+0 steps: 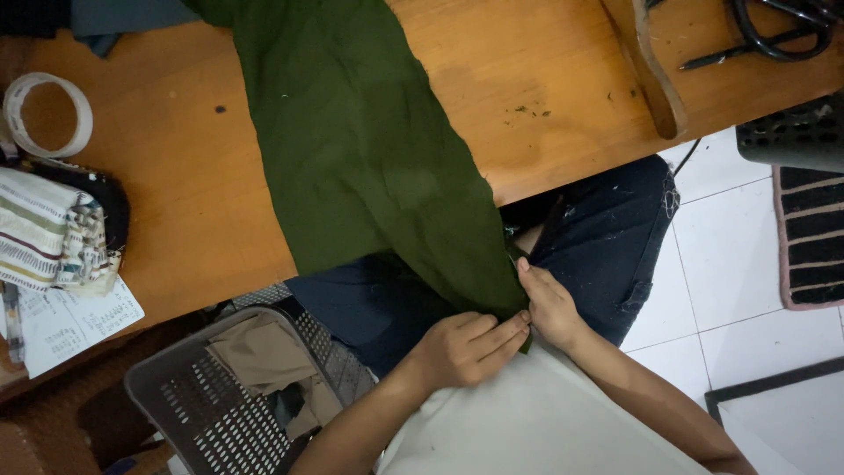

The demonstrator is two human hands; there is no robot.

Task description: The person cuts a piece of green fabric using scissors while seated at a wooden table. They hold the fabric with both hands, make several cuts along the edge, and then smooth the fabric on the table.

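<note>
Orange-brown wooden worktop [185, 176], seen from above; white tiled floor [712, 255] to the right.

- Dark green cloth [360, 149]: long strip, laid from the far edge of the worktop across to its near edge, hanging over onto the lap; narrows to a point at the near end, between both hands.
- Left hand [462, 347]: over the lap, fingers [501, 334] closed, pinching the near tip of the green cloth.
- Right hand [549, 303]: just beside the left, touching it; fingers closed on the right-hand edge of the same tip.
- Dark blue trousers [607, 237]: under the cloth and hands; white garment [527, 422] nearest the camera.
- Roll of clear tape [48, 114]: far left on the worktop, lying flat.
- Striped fabric bundle [44, 237]: left edge, near the tape, resting on a dark item.
- Printed paper sheet [75, 321]: left, overhanging the near edge of the worktop.
- Grey perforated plastic basket [202, 413]: below the worktop, near left, holding beige cloth [259, 352].
- Wooden curved piece [655, 75]: far right on the worktop.
- Black scissors [774, 35]: far right corner, partly cut off.
- Dark striped mat [813, 237]: on the floor, right edge.
- Small green scraps [532, 110]: scattered on the worktop, right of the cloth.
</note>
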